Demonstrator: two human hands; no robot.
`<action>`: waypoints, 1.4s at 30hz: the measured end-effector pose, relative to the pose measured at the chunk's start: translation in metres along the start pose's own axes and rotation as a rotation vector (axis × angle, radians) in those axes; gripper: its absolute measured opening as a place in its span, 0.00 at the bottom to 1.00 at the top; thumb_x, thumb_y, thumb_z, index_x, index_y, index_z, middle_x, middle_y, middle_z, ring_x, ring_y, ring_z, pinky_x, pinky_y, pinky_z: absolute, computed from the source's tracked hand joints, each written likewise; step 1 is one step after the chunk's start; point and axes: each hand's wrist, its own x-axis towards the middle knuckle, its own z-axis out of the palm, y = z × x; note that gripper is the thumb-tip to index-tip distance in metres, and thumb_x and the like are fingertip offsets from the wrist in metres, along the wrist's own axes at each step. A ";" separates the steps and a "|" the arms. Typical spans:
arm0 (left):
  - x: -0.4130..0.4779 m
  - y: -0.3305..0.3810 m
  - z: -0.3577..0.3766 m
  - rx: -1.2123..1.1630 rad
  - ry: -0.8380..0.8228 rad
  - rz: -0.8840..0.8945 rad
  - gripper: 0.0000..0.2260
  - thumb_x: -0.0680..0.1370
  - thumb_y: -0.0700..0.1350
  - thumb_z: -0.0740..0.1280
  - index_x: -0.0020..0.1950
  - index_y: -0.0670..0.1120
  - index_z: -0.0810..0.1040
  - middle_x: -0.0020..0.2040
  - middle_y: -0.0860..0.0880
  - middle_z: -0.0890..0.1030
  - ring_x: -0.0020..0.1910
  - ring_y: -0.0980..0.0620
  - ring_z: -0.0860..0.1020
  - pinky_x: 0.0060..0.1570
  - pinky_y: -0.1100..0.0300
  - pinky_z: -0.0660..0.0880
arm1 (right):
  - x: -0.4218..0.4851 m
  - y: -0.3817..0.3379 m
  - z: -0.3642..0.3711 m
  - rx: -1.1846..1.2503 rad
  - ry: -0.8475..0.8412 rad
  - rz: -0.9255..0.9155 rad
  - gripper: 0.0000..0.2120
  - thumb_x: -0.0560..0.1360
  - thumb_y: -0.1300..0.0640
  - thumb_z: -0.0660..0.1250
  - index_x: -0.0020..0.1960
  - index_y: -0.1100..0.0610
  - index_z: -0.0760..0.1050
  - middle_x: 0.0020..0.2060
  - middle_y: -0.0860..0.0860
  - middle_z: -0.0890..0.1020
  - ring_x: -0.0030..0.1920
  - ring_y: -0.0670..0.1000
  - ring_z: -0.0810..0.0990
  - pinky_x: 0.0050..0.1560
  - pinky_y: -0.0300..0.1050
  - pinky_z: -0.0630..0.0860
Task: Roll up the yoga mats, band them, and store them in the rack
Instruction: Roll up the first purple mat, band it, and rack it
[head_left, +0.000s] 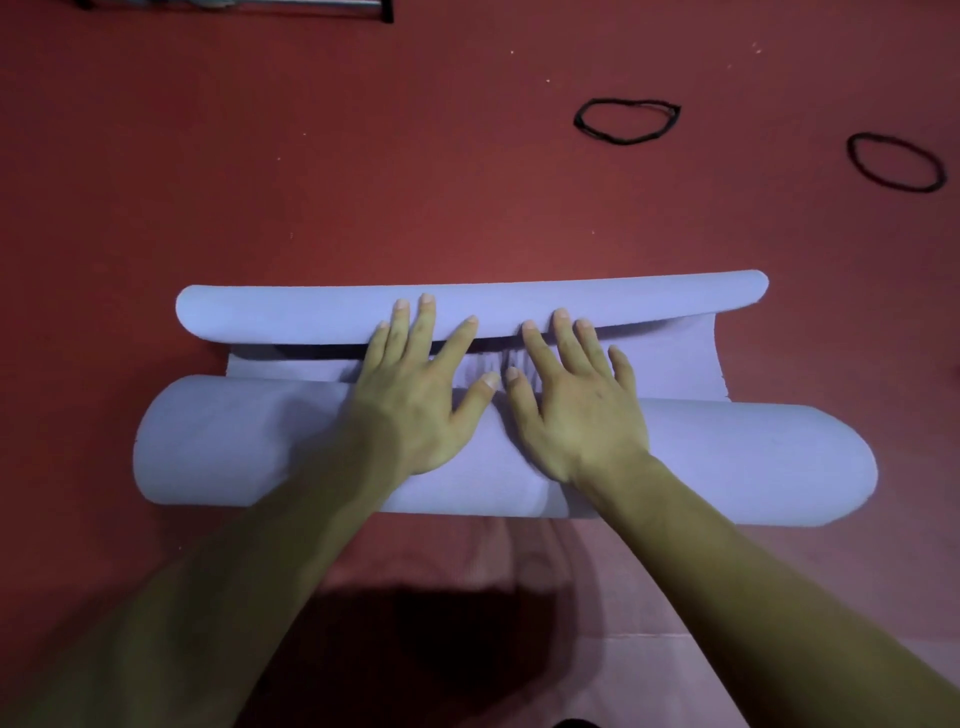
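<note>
We press our left hand (415, 395) and right hand (576, 410), fingers spread flat, on the purple yoga mat (727, 457). Its far end curls up. Two black bands (626, 120) lie on the red floor (311, 182).

The yoga mat (727, 457) is showing a matt lavender surface, smooth and foam-like, and it is wrinkling softly in the middle. The floor (363, 156) is looking red and matt with a fine grain, perhaps thin carpet; the view is too soft to tell. A black band (623, 140) and a second band (883, 136) are looking like thin, dull, slightly fuzzy cord. At the top edge a grey bar (291, 2) is shining like metal.
</note>
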 end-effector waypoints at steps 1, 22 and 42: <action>0.002 -0.001 0.001 -0.006 0.000 -0.015 0.31 0.80 0.65 0.51 0.78 0.50 0.67 0.79 0.37 0.62 0.79 0.35 0.59 0.76 0.39 0.57 | -0.003 0.000 0.000 -0.005 0.028 -0.012 0.33 0.81 0.37 0.40 0.84 0.46 0.48 0.83 0.50 0.45 0.83 0.52 0.42 0.80 0.58 0.41; 0.031 -0.008 -0.016 -0.027 -0.270 -0.067 0.40 0.71 0.72 0.39 0.82 0.60 0.46 0.83 0.43 0.45 0.82 0.42 0.42 0.79 0.48 0.42 | -0.004 -0.005 0.011 -0.068 0.129 -0.042 0.35 0.81 0.35 0.40 0.81 0.51 0.60 0.81 0.55 0.59 0.82 0.55 0.52 0.79 0.56 0.46; 0.054 -0.012 -0.021 0.099 -0.318 -0.029 0.45 0.68 0.75 0.35 0.83 0.57 0.44 0.82 0.39 0.47 0.81 0.39 0.46 0.79 0.47 0.45 | 0.024 0.003 0.014 -0.124 0.291 -0.024 0.31 0.82 0.40 0.50 0.70 0.59 0.76 0.69 0.62 0.76 0.74 0.64 0.69 0.74 0.62 0.62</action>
